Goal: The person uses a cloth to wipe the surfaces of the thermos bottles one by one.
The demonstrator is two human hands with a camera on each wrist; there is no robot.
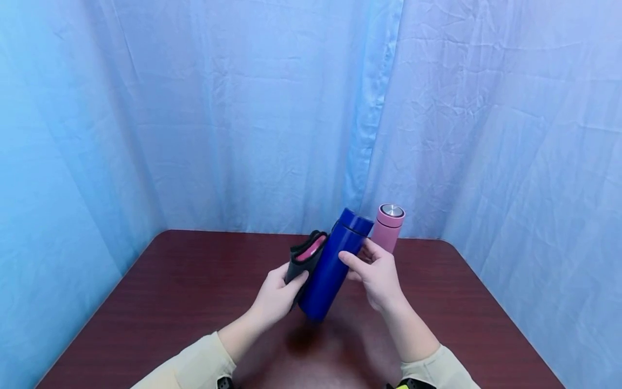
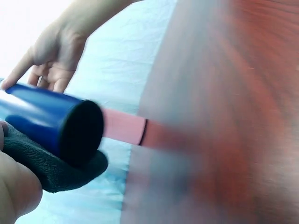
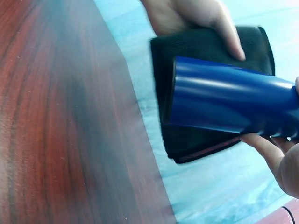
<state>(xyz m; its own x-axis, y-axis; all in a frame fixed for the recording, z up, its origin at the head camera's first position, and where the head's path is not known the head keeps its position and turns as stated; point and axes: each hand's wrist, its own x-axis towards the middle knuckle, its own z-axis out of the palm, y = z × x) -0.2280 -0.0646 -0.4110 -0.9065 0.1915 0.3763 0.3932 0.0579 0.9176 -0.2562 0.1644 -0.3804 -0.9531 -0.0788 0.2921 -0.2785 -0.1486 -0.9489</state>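
My right hand [image 1: 381,278] grips a shiny blue thermos bottle [image 1: 330,275] round its upper body, with thumb and fingers on either side. The bottle leans, capped end up and to the right, its base raised over the table. In my left hand [image 1: 274,297] is a folded dark cloth [image 3: 212,46], with pink showing in its fold in the head view. The cloth lies against the bottle's side near the base, and the left thumb presses on top of it. In the left wrist view the bottle's round dark base [image 2: 83,130] faces the camera.
A pink thermos bottle [image 1: 387,233] with a silver-topped lid stands upright on the dark red wooden table [image 1: 204,281], behind my right hand. Light blue curtains [image 1: 252,119] hang round the table's back and sides.
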